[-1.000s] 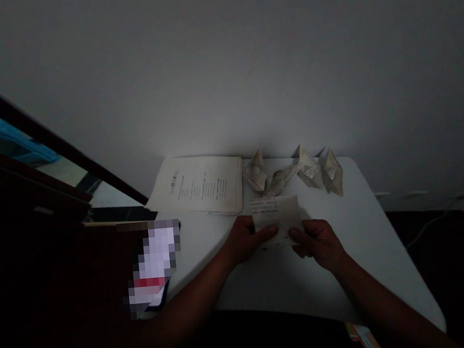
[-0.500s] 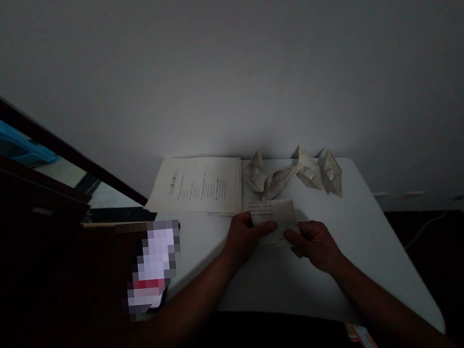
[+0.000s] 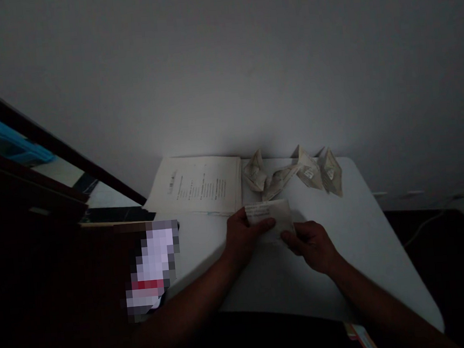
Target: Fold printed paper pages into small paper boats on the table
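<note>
A folded piece of printed paper (image 3: 279,213) is held between my two hands above the white table. My left hand (image 3: 243,235) grips its left side, thumb lying across the front face. At the lower right edge, my right hand (image 3: 312,245) pinches the paper between thumb and fingers. The fingers behind the sheet are hidden. Beyond it, folded paper boats stand near the wall: one at the left (image 3: 255,173), one lying tilted (image 3: 280,181), and a pair at the right, a paper boat (image 3: 310,171) beside another paper boat (image 3: 331,173).
A stack of printed pages (image 3: 196,185) lies at the table's back left. A phone (image 3: 154,267), blurred out, rests at the left edge of the white table (image 3: 367,238). The wall (image 3: 248,86) rises behind. A cable (image 3: 427,224) runs at the right.
The folded paper has shifted slightly left and tilted in my hands, and its printed face shows less clearly. My right hand has moved a little left with it. The paper boats have not moved.
</note>
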The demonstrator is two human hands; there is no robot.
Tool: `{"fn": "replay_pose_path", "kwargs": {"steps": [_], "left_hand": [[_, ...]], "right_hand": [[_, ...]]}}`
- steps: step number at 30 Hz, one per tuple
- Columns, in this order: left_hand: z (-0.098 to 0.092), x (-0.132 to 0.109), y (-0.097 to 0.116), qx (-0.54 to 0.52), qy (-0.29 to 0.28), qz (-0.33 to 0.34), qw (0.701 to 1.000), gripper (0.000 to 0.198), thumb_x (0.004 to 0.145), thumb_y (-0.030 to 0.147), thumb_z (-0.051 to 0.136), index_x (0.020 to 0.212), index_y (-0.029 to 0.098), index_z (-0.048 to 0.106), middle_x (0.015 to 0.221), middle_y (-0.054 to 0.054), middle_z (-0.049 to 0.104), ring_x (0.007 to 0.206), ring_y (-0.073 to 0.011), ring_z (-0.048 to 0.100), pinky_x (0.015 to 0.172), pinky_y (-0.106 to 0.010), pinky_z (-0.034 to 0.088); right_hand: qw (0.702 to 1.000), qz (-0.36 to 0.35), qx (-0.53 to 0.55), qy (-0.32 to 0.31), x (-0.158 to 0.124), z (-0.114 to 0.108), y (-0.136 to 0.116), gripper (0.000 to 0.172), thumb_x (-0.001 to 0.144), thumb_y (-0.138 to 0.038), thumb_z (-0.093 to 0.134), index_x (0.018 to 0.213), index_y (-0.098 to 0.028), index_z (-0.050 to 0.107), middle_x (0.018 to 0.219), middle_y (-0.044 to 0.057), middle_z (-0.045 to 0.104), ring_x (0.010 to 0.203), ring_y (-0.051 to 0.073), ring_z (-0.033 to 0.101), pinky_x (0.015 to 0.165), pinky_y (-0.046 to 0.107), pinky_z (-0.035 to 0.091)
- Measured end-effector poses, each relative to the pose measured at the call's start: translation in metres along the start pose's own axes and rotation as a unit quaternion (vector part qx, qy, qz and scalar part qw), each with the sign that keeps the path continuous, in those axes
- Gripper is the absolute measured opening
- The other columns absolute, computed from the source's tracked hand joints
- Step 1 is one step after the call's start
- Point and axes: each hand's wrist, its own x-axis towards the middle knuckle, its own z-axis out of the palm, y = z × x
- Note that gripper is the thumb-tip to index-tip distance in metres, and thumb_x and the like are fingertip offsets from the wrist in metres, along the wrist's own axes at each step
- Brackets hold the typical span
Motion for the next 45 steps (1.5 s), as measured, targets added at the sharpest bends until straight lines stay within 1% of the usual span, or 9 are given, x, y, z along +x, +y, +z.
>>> {"fn": "replay_pose_path", "kwargs": {"steps": [9, 14, 19, 25, 28, 32, 36, 39, 45], "left_hand": [[-0.004, 0.003, -0.001, -0.056, 0.016, 0.020, 0.998, 0.026, 0.060, 0.023, 0.079, 0.081, 0.014, 0.065, 0.073, -0.001, 0.070, 0.063, -0.0133, 0.063, 0.062, -0.024, 0.050], [-0.006, 0.007, -0.003, -0.090, 0.028, 0.028, 0.995, 0.021, 0.061, 0.023, 0.078, 0.073, 0.015, 0.062, 0.067, 0.001, 0.068, 0.059, -0.0117, 0.061, 0.059, -0.023, 0.048], [-0.011, 0.011, -0.003, -0.090, 0.075, 0.050, 0.992, 0.023, 0.059, 0.022, 0.079, 0.074, 0.016, 0.063, 0.064, 0.003, 0.065, 0.058, -0.0089, 0.059, 0.059, -0.020, 0.046], [-0.015, 0.011, 0.001, -0.016, 0.103, 0.107, 0.989, 0.020, 0.061, 0.021, 0.078, 0.072, 0.015, 0.063, 0.060, 0.004, 0.062, 0.055, -0.0061, 0.055, 0.057, -0.018, 0.043], [-0.015, 0.010, 0.000, -0.037, 0.081, 0.114, 0.990, 0.022, 0.061, 0.021, 0.078, 0.075, 0.016, 0.062, 0.059, 0.005, 0.061, 0.055, -0.0061, 0.055, 0.056, -0.017, 0.043], [-0.011, 0.007, -0.004, -0.092, -0.025, 0.023, 0.995, 0.039, 0.056, 0.021, 0.080, 0.090, 0.015, 0.062, 0.075, -0.002, 0.069, 0.067, -0.0151, 0.064, 0.066, -0.028, 0.050], [-0.006, 0.002, -0.004, -0.022, -0.116, -0.037, 0.992, 0.035, 0.057, 0.021, 0.080, 0.089, 0.012, 0.067, 0.086, -0.007, 0.071, 0.077, -0.0215, 0.066, 0.074, -0.034, 0.051], [-0.004, -0.002, -0.002, 0.032, -0.116, -0.031, 0.992, 0.031, 0.057, 0.021, 0.079, 0.086, 0.014, 0.070, 0.085, -0.005, 0.072, 0.077, -0.0206, 0.066, 0.075, -0.033, 0.051], [-0.001, -0.002, -0.002, 0.055, -0.062, -0.008, 0.996, 0.025, 0.056, 0.024, 0.080, 0.078, 0.016, 0.071, 0.077, -0.005, 0.072, 0.069, -0.0205, 0.067, 0.068, -0.033, 0.054]], "right_hand": [[0.999, -0.003, 0.033, 0.012, -0.001, -0.001, 0.000, 0.041, 0.082, -0.042, 0.056, 0.053, -0.018, 0.042, 0.047, -0.006, 0.034, 0.043, 0.007, 0.030, 0.041, 0.021, 0.023], [0.999, 0.003, 0.039, 0.011, -0.001, -0.001, 0.001, 0.040, 0.082, -0.042, 0.056, 0.053, -0.018, 0.043, 0.047, -0.006, 0.034, 0.043, 0.007, 0.031, 0.041, 0.021, 0.023], [0.999, 0.009, 0.050, 0.004, -0.002, -0.001, 0.003, 0.040, 0.082, -0.043, 0.056, 0.054, -0.018, 0.045, 0.047, -0.006, 0.035, 0.043, 0.007, 0.031, 0.041, 0.021, 0.024], [0.996, 0.034, 0.080, 0.004, -0.003, -0.005, 0.000, 0.041, 0.081, -0.045, 0.057, 0.052, -0.017, 0.047, 0.044, -0.005, 0.039, 0.041, 0.007, 0.034, 0.041, 0.021, 0.025], [0.993, 0.046, 0.108, 0.005, -0.002, -0.010, 0.002, 0.040, 0.081, -0.043, 0.058, 0.053, -0.016, 0.050, 0.044, -0.004, 0.042, 0.041, 0.007, 0.036, 0.041, 0.021, 0.026], [0.992, 0.047, 0.118, 0.003, -0.001, -0.013, 0.003, 0.040, 0.082, -0.042, 0.058, 0.053, -0.015, 0.051, 0.045, -0.004, 0.044, 0.041, 0.007, 0.036, 0.040, 0.021, 0.025], [0.990, 0.049, 0.127, -0.039, -0.002, -0.009, 0.001, 0.040, 0.082, -0.042, 0.058, 0.053, -0.016, 0.049, 0.045, -0.005, 0.040, 0.041, 0.006, 0.034, 0.041, 0.021, 0.025], [0.993, 0.030, 0.103, -0.047, -0.001, -0.006, -0.001, 0.041, 0.082, -0.043, 0.057, 0.053, -0.016, 0.048, 0.044, -0.006, 0.039, 0.041, 0.006, 0.033, 0.041, 0.021, 0.025], [0.999, -0.002, 0.018, -0.050, 0.001, -0.005, -0.003, 0.042, 0.085, -0.046, 0.051, 0.055, -0.017, 0.050, 0.046, -0.004, 0.043, 0.043, 0.008, 0.039, 0.042, 0.021, 0.030]]}}
